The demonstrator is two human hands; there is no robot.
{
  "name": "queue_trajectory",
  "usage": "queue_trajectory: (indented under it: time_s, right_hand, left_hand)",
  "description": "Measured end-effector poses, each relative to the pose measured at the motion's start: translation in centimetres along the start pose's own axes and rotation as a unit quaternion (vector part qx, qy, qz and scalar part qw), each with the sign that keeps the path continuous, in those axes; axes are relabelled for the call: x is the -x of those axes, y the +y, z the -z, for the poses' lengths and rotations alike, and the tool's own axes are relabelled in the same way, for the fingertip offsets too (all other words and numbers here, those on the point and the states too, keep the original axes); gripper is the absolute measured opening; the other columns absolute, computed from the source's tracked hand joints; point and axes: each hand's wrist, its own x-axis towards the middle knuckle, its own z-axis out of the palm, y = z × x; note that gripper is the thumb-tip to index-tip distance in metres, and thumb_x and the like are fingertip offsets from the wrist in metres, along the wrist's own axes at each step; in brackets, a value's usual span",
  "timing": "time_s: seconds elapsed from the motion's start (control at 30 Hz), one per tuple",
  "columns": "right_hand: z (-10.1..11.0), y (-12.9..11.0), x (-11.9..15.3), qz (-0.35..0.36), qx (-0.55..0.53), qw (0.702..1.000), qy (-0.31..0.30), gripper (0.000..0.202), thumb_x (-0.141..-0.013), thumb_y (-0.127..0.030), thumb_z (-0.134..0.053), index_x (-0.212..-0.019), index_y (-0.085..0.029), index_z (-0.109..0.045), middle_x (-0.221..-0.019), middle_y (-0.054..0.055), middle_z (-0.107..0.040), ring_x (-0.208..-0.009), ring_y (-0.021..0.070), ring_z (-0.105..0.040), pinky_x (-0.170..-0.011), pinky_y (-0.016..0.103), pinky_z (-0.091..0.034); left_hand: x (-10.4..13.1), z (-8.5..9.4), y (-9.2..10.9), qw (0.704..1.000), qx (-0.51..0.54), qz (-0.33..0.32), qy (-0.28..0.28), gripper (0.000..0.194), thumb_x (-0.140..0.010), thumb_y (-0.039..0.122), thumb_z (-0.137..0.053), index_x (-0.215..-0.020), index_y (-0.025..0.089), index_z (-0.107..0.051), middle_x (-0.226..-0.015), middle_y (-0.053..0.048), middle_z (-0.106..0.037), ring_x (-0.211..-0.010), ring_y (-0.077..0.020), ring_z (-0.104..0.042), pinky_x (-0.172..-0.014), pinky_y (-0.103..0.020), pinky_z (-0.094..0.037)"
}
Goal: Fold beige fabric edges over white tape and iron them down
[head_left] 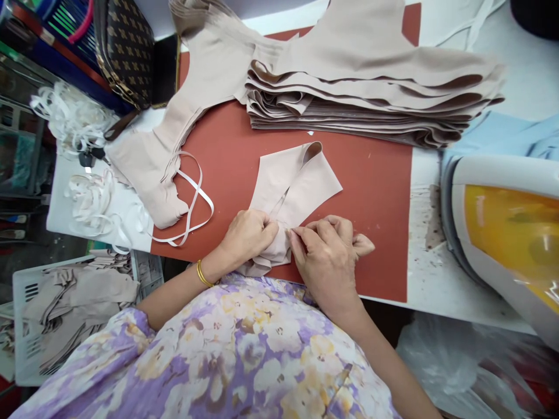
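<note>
A small beige fabric piece (279, 180) lies on the red-brown mat (367, 203), its far end folded over in a loop. My left hand (250, 235) grips its near part, thumb pressed against the curled fingers. On the right edge of the same cloth, my right hand (325, 256) pinches with thumb and forefinger. A bit of beige cloth (363, 245) sticks out beyond the right hand's knuckles. The cloth's near end bunches up at the mat's front edge, against my floral garment. Whatever lies inside the right pinch is too small to make out.
Behind the hands rests a thick stack of folded beige fabric (358, 105). More cut pieces (152, 169) and a looped white strap (196, 201) lie left. A white and yellow machine (510, 227) stands right. A white crate (21, 326) of cloth sits lower left.
</note>
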Motion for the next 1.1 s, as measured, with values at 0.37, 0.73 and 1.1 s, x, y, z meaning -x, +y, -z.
queue_trajectory:
  time_s: [0.37,0.73,1.1]
  right_hand:
    - [-0.44,0.30,-0.44,-0.009,-0.005,1.000,-0.011,0.029,-0.091,-0.026,-0.060,-0.064,-0.018,-0.063,-0.072,0.003,-0.065,-0.091,0.0207,-0.047,-0.074,0.038,-0.015]
    - [-0.22,0.28,-0.19,-0.013,-0.004,1.000,-0.022,0.027,-0.091,-0.028,-0.062,-0.065,-0.019,-0.062,-0.075,0.003,-0.065,-0.092,0.0210,-0.047,-0.075,0.038,-0.016]
    - [-0.42,0.27,-0.26,-0.002,-0.004,0.999,-0.034,0.025,-0.091,-0.028,-0.062,-0.069,-0.019,-0.065,-0.075,0.003,-0.065,-0.095,0.0223,-0.047,-0.076,0.038,-0.019]
  left_hand:
    - [-0.11,0.01,-0.31,1.000,-0.001,-0.001,-0.005,0.037,-0.082,0.029,-0.052,-0.049,0.019,-0.038,-0.050,0.005,-0.028,-0.053,-0.0100,-0.027,-0.056,-0.028,-0.022]
    - [-0.09,0.02,-0.51,1.000,0.010,-0.005,-0.009,0.036,-0.082,0.029,-0.051,-0.050,0.018,-0.037,-0.050,0.005,-0.027,-0.053,-0.0096,-0.027,-0.055,-0.028,-0.020]
    - [-0.30,0.31,-0.26,1.000,0.001,0.005,-0.023,0.038,-0.081,0.029,-0.051,-0.048,0.019,-0.036,-0.048,0.005,-0.025,-0.050,-0.0094,-0.027,-0.053,-0.028,-0.020]
